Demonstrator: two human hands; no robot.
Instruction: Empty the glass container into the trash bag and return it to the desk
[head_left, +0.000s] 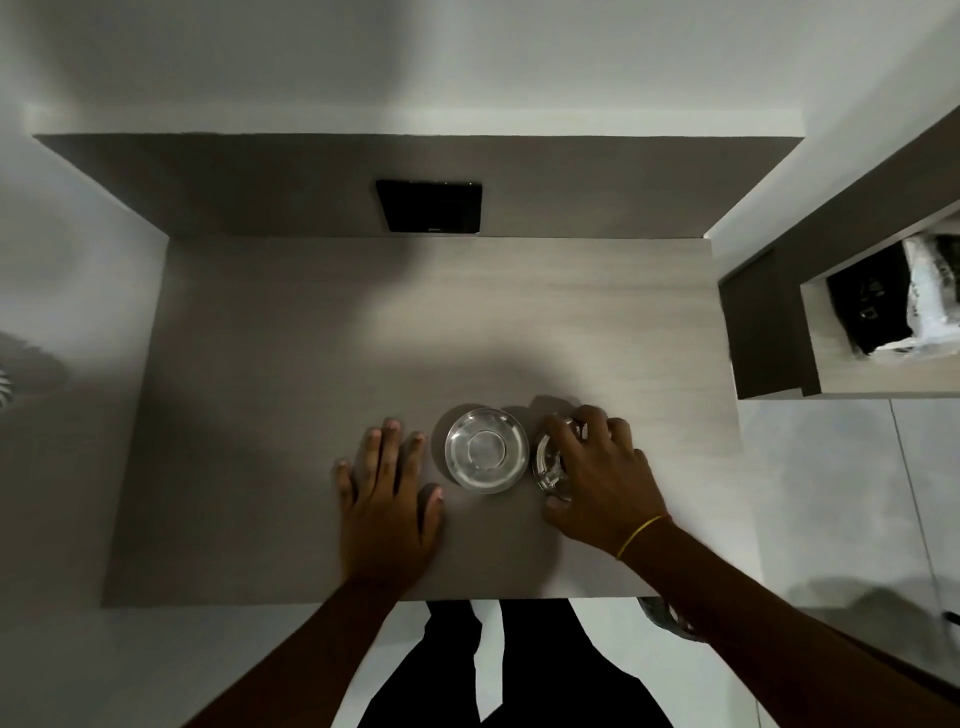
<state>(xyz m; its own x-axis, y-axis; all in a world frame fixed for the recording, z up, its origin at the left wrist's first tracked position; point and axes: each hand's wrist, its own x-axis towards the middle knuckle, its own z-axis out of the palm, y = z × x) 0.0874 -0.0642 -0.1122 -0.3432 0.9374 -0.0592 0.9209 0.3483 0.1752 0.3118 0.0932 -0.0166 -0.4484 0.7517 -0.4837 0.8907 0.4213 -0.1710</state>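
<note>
A round clear glass container (485, 450) stands upright on the wooden desk (311, 364), near its front edge. It looks see-through with nothing visible inside. Just to its right lies a second glass piece (549, 464), maybe a lid, and my right hand (597, 473) is closed over it with fingers curled around its rim. My left hand (387, 488) rests flat on the desk just left of the container, fingers spread, holding nothing. No trash bag is clearly in view.
A black panel (430, 207) is set in the desk's back board. To the right, a side shelf (779, 332) holds a dark item and white plastic wrapping (930, 291). Pale floor tiles lie right of the desk, and my legs stand below its front edge.
</note>
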